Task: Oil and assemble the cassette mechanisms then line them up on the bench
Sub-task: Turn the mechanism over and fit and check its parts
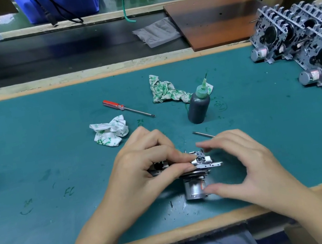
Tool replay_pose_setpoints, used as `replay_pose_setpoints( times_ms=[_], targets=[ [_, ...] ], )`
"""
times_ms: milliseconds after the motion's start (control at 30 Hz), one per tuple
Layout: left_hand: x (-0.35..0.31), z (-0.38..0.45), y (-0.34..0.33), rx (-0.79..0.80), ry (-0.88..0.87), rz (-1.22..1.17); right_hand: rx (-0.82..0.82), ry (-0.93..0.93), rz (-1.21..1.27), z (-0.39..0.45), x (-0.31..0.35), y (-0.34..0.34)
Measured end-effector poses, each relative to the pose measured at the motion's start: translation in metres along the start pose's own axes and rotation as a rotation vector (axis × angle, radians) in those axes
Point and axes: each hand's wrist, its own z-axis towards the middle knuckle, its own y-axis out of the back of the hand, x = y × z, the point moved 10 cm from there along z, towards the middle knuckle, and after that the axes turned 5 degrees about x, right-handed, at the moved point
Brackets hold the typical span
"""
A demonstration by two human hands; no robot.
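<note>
Your left hand: your left hand (150,165) has thumb and fingers pinched on the top edge of the mechanism (196,170), at its left side.
Your right hand: your right hand (243,163) is curled round the right side, forefinger up at the small white part on top, thumb against the motor can (194,190) below. Both hands are together on the one piece.
Where it is: the mechanism sits at the near middle of the green bench (57,158), held edge-up with the motor toward you.
How it will handle: judged from its look, a stiff metal frame with some weight from the motor, but the little levers and plastic bits on top seem delicate. Oil may make it slippery.
Where to hold: take it by the frame edges or the motor can, not by the small top parts.
Oil bottle: one oil bottle (198,105), dark with a green nozzle, stands just beyond your hands.
Rags: two, one rag (110,131) by your left hand, another rag (168,91) behind the bottle.
Screwdriver: one red-handled screwdriver (126,108), plus one thin metal rod (202,134) near your right fingers.
Finished pieces: a leaning row (300,42) at far right; the exact count is unclear.
</note>
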Motion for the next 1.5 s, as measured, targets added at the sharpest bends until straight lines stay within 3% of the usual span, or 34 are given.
replay_pose_setpoints(
  times_ms=[267,600,867,1100,1300,1500],
  targets=[
    [-0.001,-0.001,0.0,-0.004,0.012,-0.009,-0.04,-0.003,0.375,0.016,0.004,-0.017],
    [-0.003,0.004,-0.003,0.019,-0.012,-0.017,-0.046,0.0,0.273,0.014,0.002,-0.012],
    [-0.001,0.005,-0.006,0.025,-0.009,-0.018,-0.207,0.077,-0.313,-0.013,0.006,0.005],
    [-0.002,0.005,-0.005,0.035,-0.009,-0.05,-0.126,0.085,-0.33,-0.007,0.008,0.006],
    [0.01,-0.008,0.015,0.043,0.081,0.037,-0.292,0.113,-0.218,0.005,0.037,0.035],
    [0.008,-0.016,0.023,0.025,0.073,0.14,0.007,0.293,-0.389,0.027,0.064,0.014]
  ],
)
